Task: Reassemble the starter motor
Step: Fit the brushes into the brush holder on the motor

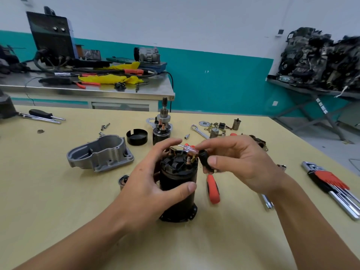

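At near centre of the table (58,201) the black motor body (179,184) stands upright. Left hand (155,178) grips its side, fingers curled round. Right hand (239,164) pinches a small black part (205,161) beside its top. Aluminium housing (101,152) lies left, hex keys (331,184) right.

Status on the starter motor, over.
Left hand grips upright motor body. Right hand pinches small black part beside its top. Orange-handled screwdriver lies alongside, not blocking.

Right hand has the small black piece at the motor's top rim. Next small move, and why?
Probably ease the small black piece inward onto the brass tab at the rim of the motor body: the right hand pinches it right beside the tab, and the left hand grips the body upright.
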